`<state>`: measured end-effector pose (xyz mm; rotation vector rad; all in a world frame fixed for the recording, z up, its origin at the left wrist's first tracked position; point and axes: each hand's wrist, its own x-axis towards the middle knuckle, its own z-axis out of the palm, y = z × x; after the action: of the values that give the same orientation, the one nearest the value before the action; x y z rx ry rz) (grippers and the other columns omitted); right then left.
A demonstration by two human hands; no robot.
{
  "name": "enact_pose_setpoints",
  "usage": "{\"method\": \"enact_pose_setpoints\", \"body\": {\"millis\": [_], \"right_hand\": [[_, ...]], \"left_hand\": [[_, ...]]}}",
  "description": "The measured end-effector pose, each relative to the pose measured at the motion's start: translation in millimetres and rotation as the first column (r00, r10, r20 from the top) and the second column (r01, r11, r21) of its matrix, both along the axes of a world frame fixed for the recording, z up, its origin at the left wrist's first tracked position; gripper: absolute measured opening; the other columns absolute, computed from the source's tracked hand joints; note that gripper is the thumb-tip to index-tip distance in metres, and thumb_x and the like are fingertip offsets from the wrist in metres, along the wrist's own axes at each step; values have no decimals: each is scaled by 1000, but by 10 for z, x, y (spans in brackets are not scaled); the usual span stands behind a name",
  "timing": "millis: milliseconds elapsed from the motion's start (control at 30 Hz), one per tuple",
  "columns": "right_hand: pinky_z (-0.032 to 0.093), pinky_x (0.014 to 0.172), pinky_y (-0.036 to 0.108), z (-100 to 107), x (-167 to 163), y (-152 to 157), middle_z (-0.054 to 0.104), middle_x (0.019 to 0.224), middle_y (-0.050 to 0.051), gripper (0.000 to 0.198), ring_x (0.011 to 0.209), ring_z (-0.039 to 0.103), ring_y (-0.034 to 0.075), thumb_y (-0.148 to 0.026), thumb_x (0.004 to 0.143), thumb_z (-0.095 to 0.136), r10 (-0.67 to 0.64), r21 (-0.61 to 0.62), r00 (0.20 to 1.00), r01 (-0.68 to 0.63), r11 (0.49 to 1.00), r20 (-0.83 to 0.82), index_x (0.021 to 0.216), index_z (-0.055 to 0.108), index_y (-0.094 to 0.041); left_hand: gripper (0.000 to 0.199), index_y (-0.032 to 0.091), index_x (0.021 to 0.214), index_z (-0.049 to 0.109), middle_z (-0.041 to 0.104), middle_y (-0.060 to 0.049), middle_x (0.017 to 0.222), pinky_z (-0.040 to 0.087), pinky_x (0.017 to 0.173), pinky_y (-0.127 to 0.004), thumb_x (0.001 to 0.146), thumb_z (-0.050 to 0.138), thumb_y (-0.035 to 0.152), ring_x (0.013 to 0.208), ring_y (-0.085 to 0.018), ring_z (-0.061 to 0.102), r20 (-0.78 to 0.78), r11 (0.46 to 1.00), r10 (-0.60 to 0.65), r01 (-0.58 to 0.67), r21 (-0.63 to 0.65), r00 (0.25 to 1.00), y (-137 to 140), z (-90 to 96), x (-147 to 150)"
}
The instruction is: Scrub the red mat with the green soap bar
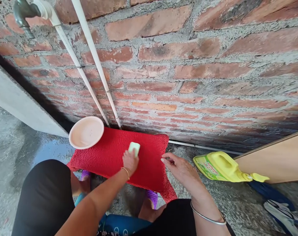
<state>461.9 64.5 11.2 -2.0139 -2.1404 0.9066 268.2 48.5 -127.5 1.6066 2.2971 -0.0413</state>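
Observation:
My left hand (130, 162) is closed on a pale green bar of soap (134, 148), which rests against a wet-looking red cloth (109, 150). The cloth is spread over a low flat surface, and its corners hang down. At the cloth's right edge is my right hand (179, 168), fingers loosely bent, with a small gap between thumb and forefinger. I see nothing held in it. A pale pink basin (86, 132) sits at the cloth's left end, with little or nothing visible inside.
Behind the cloth rises a brick wall (153, 72) with white pipes (97, 65) and a tap (26, 19). A yellow jug (222, 166) lies at the right, near a tan board (276, 159) and shoes (281, 211). A pale slab (23, 98) leans at the left.

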Motion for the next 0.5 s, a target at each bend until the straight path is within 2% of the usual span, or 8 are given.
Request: {"method": "enact_pose_setpoints", "body": {"millis": [67,133,200,267,333,367,433,500], "right_hand": [[42,63,28,-3,-16,15,76,88,-1,26,79,69,20,-42,88,48,-23,-2,1000,23,1000,-18,98,69,-31],[42,63,29,-6,-29,22,75,85,0,26,77,69,20,-43,87,49,-22,-2,999,22,1000,-30,97,70,-31],[42,62,29,-12,-28,21,75,83,0,27,74,68,20,-44,87,48,-11,-3,999,11,1000,-32,97,70,-31],[41,60,29,-23,-12,16,75,82,0,28,71,67,20,-45,87,48,2,6,1000,-2,1000,-28,96,70,-31],[39,58,28,-36,12,9,75,81,1,29,69,67,20,-46,88,46,17,32,999,-16,999,-37,95,70,-31],[39,57,28,-42,22,7,74,80,1,30,68,66,20,-46,88,46,24,47,999,-22,999,-47,95,70,-31],[38,57,28,-43,34,3,74,79,1,30,68,66,20,-47,88,45,37,66,997,-32,997,-67,95,70,-30],[38,57,28,-26,27,4,74,80,1,30,69,66,20,-46,89,45,42,58,997,-38,998,-69,95,69,-30]], "left_hand": [[54,34,137,54,57,-10,119,44,91,-38,84,64,40,107,-27,54,83,985,-170,172,-22,982,-280,-93,413],[56,38,138,52,56,-9,123,43,97,-43,84,62,49,111,-29,53,218,881,-453,472,-41,865,-500,-163,692],[55,38,140,50,55,-9,125,43,97,-45,88,56,53,112,-29,54,286,807,-562,590,-17,776,-562,-180,763],[53,35,142,49,56,-11,122,45,93,-42,91,52,50,109,-29,56,250,865,-484,501,-5,839,-426,-134,611],[51,30,142,49,58,-12,117,46,87,-38,93,51,44,105,-27,58,152,961,-273,277,-1,950,-139,-37,281],[49,28,142,50,58,-13,116,47,85,-35,94,50,42,103,-26,59,104,988,-156,155,14,982,30,19,76],[47,27,141,51,58,-14,113,47,82,-34,96,50,40,98,-25,61,11,992,114,-114,47,993,347,126,-340],[48,23,142,49,57,-16,114,48,79,-34,97,48,39,97,-26,61,-44,956,287,-283,79,957,572,198,-658]]}}
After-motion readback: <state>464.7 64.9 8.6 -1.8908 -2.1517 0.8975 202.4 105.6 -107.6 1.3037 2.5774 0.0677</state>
